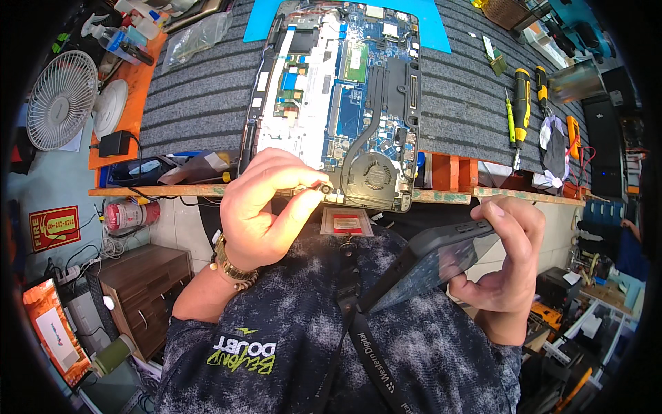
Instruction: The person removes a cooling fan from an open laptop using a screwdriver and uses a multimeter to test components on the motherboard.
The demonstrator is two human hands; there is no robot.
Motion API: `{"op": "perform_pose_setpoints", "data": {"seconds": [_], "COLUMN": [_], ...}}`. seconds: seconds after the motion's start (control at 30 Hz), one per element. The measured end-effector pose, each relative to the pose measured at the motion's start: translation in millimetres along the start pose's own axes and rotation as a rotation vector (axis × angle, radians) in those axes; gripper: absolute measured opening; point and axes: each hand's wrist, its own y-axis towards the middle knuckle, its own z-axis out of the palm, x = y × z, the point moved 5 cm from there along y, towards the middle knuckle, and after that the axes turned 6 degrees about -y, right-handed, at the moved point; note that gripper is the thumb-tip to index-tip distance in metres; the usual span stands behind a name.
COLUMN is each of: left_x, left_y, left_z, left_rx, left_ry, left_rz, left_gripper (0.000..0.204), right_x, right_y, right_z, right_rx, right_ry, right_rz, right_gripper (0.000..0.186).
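Observation:
An opened laptop chassis with a blue circuit board, ribbon cables and a round fan lies on the striped grey mat. My left hand pinches a small metal-and-black part between thumb and finger at the chassis's near edge, beside the fan; whether it is attached cannot be told. My right hand grips a black smartphone, held tilted below the bench edge, right of the chassis.
Yellow-black screwdrivers and a yellow meter lie right. A white fan, bottles and a black adapter are left. The wooden bench edge runs across; a person is partly visible at far right.

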Motion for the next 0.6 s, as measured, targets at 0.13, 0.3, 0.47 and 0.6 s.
{"op": "perform_pose_setpoints", "data": {"seconds": [0.13,0.3,0.47,0.6], "left_x": [0.5,-3.1,-17.2,-28.0], "left_y": [-0.6,3.2,7.9,10.5], "left_z": [-0.2,-0.7,-2.8,-2.7], "left_rx": [0.0,0.003,-0.04,-0.059], "left_ry": [-0.002,0.014,0.196,0.27], "left_rz": [-0.01,0.04,0.183,0.253], "left_gripper": [0.012,0.013,0.026,0.029], "right_x": [-1.1,-2.5,-5.8,-7.2], "right_y": [-0.1,-1.2,-2.1,-3.0], "right_z": [0.2,1.2,2.3,4.6], "right_rx": [-0.003,-0.009,0.009,0.008], "right_ry": [0.011,0.004,-0.01,-0.011], "right_rz": [-0.004,-0.006,0.004,0.003], "right_gripper": [0.093,0.091,0.092,0.096]}}
